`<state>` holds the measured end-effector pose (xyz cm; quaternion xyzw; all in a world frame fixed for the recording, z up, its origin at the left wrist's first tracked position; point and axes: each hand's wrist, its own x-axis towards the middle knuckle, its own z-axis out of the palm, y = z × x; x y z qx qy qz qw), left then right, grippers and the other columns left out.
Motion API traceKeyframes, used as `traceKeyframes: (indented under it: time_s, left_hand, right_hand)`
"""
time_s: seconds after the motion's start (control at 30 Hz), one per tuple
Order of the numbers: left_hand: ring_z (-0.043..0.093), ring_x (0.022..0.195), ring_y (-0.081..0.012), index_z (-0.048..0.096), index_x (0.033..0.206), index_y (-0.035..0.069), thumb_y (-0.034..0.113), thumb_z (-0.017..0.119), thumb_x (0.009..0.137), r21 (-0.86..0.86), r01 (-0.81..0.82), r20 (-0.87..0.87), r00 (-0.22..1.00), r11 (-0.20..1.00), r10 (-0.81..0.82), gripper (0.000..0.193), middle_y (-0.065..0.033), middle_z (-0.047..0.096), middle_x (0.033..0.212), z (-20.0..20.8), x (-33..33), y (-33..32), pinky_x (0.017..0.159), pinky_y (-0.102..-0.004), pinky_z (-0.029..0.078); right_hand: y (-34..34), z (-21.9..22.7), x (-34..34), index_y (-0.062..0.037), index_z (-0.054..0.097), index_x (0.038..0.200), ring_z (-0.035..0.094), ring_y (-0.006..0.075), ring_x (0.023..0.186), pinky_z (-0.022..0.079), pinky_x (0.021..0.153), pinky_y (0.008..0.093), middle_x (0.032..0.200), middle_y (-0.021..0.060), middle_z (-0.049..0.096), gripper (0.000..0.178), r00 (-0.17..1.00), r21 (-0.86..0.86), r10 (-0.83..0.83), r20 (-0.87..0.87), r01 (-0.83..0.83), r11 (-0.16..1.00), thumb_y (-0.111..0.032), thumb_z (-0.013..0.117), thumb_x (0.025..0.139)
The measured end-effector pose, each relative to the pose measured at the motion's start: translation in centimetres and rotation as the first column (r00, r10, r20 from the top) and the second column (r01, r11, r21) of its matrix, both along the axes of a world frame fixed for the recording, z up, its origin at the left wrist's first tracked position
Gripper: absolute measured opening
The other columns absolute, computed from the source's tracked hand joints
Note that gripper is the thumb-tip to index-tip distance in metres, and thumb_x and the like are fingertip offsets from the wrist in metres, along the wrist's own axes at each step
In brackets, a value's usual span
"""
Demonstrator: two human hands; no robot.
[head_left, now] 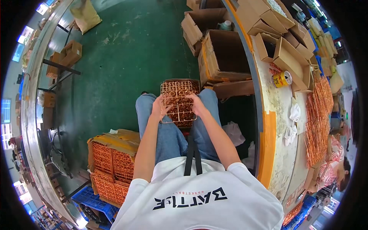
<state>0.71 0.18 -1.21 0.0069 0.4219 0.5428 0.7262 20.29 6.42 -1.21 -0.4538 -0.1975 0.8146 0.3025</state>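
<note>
Between my knees stands a box (195, 85) full of small copper-coloured metal pieces (184, 102). Over it I hold a copper-coloured wire grid (178, 113), a rounded rectangle with cross wires. My left hand (159, 107) grips the grid's left side, its fingertips reaching in over the wires. My right hand (197, 105) is closed at the right side, thumb and fingers near the upper cross wires. Whether a small piece is pinched in the right fingers is too small to tell.
At my left, a carton (115, 137) holds stacked copper-coloured grids, beside a blue crate (90, 199). The worktable (274, 138) on my right bears a can (281, 79), small cartons and a pile of copper-coloured grids (319, 119). Big cartons (224, 57) stand ahead. Another person sits at the far right.
</note>
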Motion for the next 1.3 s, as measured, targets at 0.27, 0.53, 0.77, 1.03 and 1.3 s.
traceKeyframes:
  time_s: [0.27,0.53,0.77,1.03,1.3]
  left_hand:
    - [0.012,0.133,-0.0224,0.033,0.131,0.007,0.036,0.039,0.09,-0.001,0.043,-0.129,0.991,0.999,-0.042,0.051,-0.0102,0.023,0.141,2.2,0.6,-0.1,0.107,-0.0419,0.015]
    - [0.052,0.102,-0.0223,0.04,0.12,0.004,0.021,0.051,0.087,0.259,0.009,0.087,0.996,0.966,-0.032,0.039,-0.0104,0.053,0.108,3.3,-1.5,-1.0,0.093,-0.0352,0.043]
    - [0.06,0.088,-0.0204,0.043,0.114,0.002,0.014,0.054,0.084,0.164,0.186,-0.372,0.921,0.969,-0.113,0.034,-0.0111,0.056,0.104,5.5,0.7,1.1,0.078,-0.0301,0.049]
    - [0.062,0.076,-0.0223,0.05,0.1,-0.005,0.008,0.063,0.077,-0.047,0.319,-0.521,0.8,0.947,-0.296,0.029,-0.0114,0.059,0.085,2.4,-2.5,2.3,0.068,-0.0348,0.054]
    - [0.061,0.063,-0.0217,0.045,0.083,-0.002,0.0,0.068,0.069,-0.015,0.281,-0.743,0.64,0.96,-0.199,0.027,-0.0118,0.056,0.073,-0.4,-2.7,2.8,0.054,-0.0325,0.055]
  right_hand:
    - [0.2,1.5,0.6,-0.0093,0.043,0.111,0.042,0.0257,0.118,0.035,0.097,0.0397,0.124,0.0103,0.047,0.029,0.954,-0.043,-0.03,-0.297,0.017,0.999,-0.019,0.05,0.085]
    - [0.4,3.6,0.5,-0.0067,0.047,0.1,0.056,0.0287,0.099,0.046,0.087,0.0395,0.106,0.0132,0.056,0.016,0.937,0.036,0.194,-0.289,-0.192,0.981,-0.01,0.045,0.084]
    - [0.8,4.5,0.3,-0.0049,0.055,0.101,0.06,0.0166,0.073,0.051,0.064,0.0316,0.087,0.0066,0.061,0.025,0.991,0.211,0.097,0.097,-0.116,0.971,-0.018,0.061,0.08]
    - [0.0,-0.4,-0.4,0.0019,0.052,0.099,0.063,0.0218,0.079,0.055,0.07,0.0313,0.087,0.0099,0.059,0.017,0.992,0.038,0.123,-0.005,-0.123,0.992,-0.002,0.054,0.083]
    - [-0.3,1.0,-1.3,0.0044,0.053,0.095,0.062,0.0226,0.08,0.056,0.068,0.0288,0.088,0.0126,0.057,0.023,0.988,-0.053,0.106,-0.11,-0.112,0.992,-0.011,0.062,0.081]
